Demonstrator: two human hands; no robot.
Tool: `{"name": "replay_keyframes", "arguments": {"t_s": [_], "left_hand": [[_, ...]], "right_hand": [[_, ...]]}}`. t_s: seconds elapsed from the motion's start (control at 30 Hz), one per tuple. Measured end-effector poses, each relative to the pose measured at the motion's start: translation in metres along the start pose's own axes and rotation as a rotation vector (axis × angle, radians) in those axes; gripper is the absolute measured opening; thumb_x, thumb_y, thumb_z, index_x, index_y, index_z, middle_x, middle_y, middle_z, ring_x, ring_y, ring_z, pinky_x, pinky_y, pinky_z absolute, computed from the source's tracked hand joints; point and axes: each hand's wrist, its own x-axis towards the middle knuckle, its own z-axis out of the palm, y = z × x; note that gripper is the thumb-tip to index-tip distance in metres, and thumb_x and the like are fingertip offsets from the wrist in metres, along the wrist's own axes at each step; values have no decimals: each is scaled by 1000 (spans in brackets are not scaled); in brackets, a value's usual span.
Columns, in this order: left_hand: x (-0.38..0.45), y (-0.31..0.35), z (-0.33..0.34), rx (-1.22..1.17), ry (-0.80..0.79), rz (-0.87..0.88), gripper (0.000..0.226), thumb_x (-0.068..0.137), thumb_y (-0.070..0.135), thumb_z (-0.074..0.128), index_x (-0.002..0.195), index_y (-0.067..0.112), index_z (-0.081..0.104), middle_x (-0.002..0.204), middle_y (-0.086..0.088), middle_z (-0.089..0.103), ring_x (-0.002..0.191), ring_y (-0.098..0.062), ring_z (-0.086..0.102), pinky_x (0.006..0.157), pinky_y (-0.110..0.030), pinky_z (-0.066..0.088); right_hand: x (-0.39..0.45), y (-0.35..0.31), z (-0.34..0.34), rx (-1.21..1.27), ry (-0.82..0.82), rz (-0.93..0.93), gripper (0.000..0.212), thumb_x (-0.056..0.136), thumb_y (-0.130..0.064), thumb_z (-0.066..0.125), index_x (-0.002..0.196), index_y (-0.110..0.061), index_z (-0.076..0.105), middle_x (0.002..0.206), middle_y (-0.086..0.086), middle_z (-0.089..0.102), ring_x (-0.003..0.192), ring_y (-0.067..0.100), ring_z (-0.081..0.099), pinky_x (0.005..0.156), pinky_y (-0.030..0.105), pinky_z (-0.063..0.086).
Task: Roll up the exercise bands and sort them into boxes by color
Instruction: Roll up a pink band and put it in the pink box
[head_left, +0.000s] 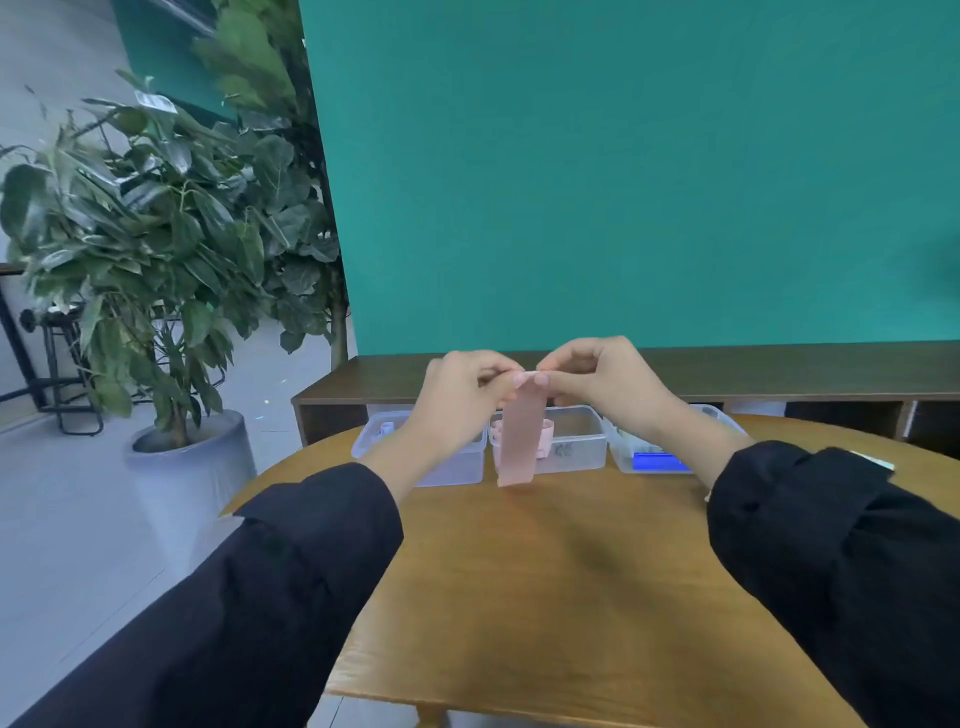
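A pink exercise band (518, 441) hangs straight down above the wooden table (571, 571), its lower end just over the tabletop. My left hand (462, 395) and my right hand (602, 384) both pinch its top edge, fingertips almost meeting. Behind it stand three clear plastic boxes in a row: the left box (457, 467) holds a pale rolled band (387, 429), the middle box (576, 441) holds pink rolled bands (546, 434), and the right box (628, 460) holds a blue band (660, 461).
A low dark wooden shelf (779, 374) runs behind the table below a green wall. Large potted plants (171, 249) in a grey pot stand on the floor to the left, with a black stool behind them.
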Motion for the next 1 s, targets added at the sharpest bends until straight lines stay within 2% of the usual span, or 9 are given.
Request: {"name": "replay_keyframes", "arguments": {"t_s": [0.13, 0.23, 0.37, 0.5, 0.6, 0.67, 0.77, 0.87, 1.0], "left_hand": [[-48, -17, 16, 4, -124, -84, 11, 96, 19, 69, 89, 17, 78, 72, 11, 75, 68, -10, 74, 65, -21, 54], [-82, -21, 23, 6, -221, -166, 13, 97, 20, 67, 91, 19, 78, 69, 3, 74, 62, -15, 73, 58, -17, 48], [-123, -15, 26, 10, -294, -191, 11, 95, 27, 71, 91, 20, 79, 64, 2, 72, 50, -13, 64, 55, -15, 46], [-160, -13, 31, 104, -306, -147, 11, 90, 34, 74, 90, 27, 82, 67, 9, 69, 59, -3, 53, 58, -14, 38], [-186, -14, 34, 100, -298, -127, 9, 88, 34, 75, 88, 28, 82, 67, 2, 67, 63, -7, 51, 58, -12, 35], [-201, -16, 36, 76, -292, -87, 6, 87, 30, 77, 86, 28, 82, 66, 2, 60, 64, -5, 51, 59, -11, 34], [-214, -21, 38, 6, -299, -65, 4, 85, 25, 80, 83, 28, 83, 80, 9, 61, 71, -6, 56, 65, -10, 37], [-218, -28, 39, -96, -293, -69, 4, 84, 21, 82, 81, 24, 82, 86, 11, 66, 74, -4, 59, 66, -11, 40], [-222, -41, 44, -217, -321, -100, 5, 86, 17, 80, 82, 18, 81, 83, 6, 73, 72, -13, 65, 65, -22, 46]], "right_hand": [[-35, 15, 5, 1, -183, 106, 15, 85, -12, 80, 94, -1, 75, 77, 10, 76, 66, 15, 72, 60, 25, 56], [-57, 27, 12, -68, -317, 159, 14, 85, -18, 82, 93, -7, 79, 82, 14, 76, 72, 19, 71, 72, 39, 56], [-86, 34, 14, -88, -480, 287, 24, 84, -38, 81, 96, -17, 80, 88, 8, 77, 81, 17, 70, 77, 35, 51], [-106, 63, 26, -107, -311, 315, 28, 90, -42, 73, 91, -15, 79, 88, -1, 78, 85, 19, 73, 86, 37, 55], [-118, 97, 39, -384, -222, 237, 19, 91, -45, 71, 91, -28, 79, 90, -16, 75, 88, 2, 68, 93, 36, 54], [-125, 111, 49, -442, -218, 199, 17, 94, -43, 67, 100, -31, 77, 100, -20, 73, 95, -3, 65, 97, 32, 52], [-127, 132, 63, -505, -237, 161, 33, 98, -46, 59, 125, -29, 68, 128, -12, 66, 117, 7, 59, 106, 30, 44], [-116, 149, 74, -674, -289, 151, 52, 100, -58, 45, 146, -32, 49, 155, -9, 43, 143, 15, 39, 119, 43, 30], [-91, 158, 80, -767, -390, 151, 59, 103, -62, 27, 157, -37, 30, 166, -9, 23, 152, 14, 21, 123, 41, 16]]}}
